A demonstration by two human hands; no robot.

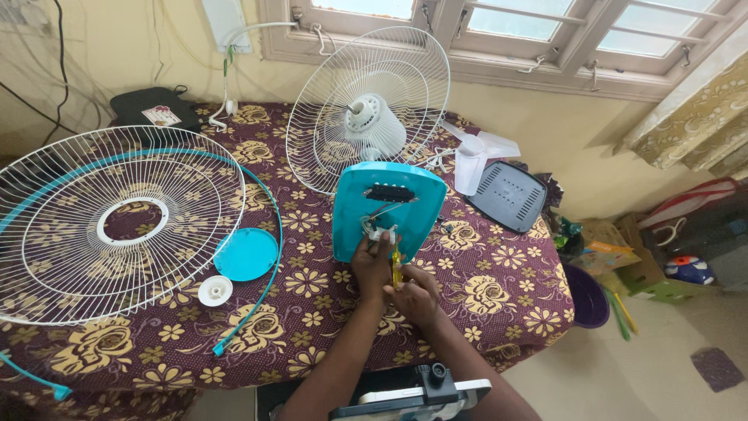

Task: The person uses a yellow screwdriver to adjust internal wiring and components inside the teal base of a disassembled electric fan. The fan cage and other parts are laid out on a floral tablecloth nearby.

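We have both hands at the bottom edge of the teal fan base cover point(389, 210), which stands tilted on the surface point(499, 296) just ahead of us. Our left hand point(372, 263) pinches the small white switch part point(379, 233) with its wires at the cover's lower rim, and our right hand point(413, 295) is clenched around a yellow-handled screwdriver point(396, 269) whose tip points up into that same spot.

Judging by how things lie, the fan is well taken apart: the guards are off, the blade is off, and the base is open with its wiring exposed. The work on the switch looks unfinished, and nothing is reassembled yet.

Just to the left of our hands lie a teal round cap point(246, 254) and a small white knob point(215, 291), with a thin teal rim band point(265, 288) curving around them. Further left lies the front wire guard point(117, 226), flat on the floral cloth. Beyond the cover stands the rear wire guard with the white motor point(372, 125) in its middle. To the far right of it sit the white fan blade point(475, 160) and a grey vented panel point(508, 195). Nothing blocks our hands; the loose wires sit close to the screwdriver tip.
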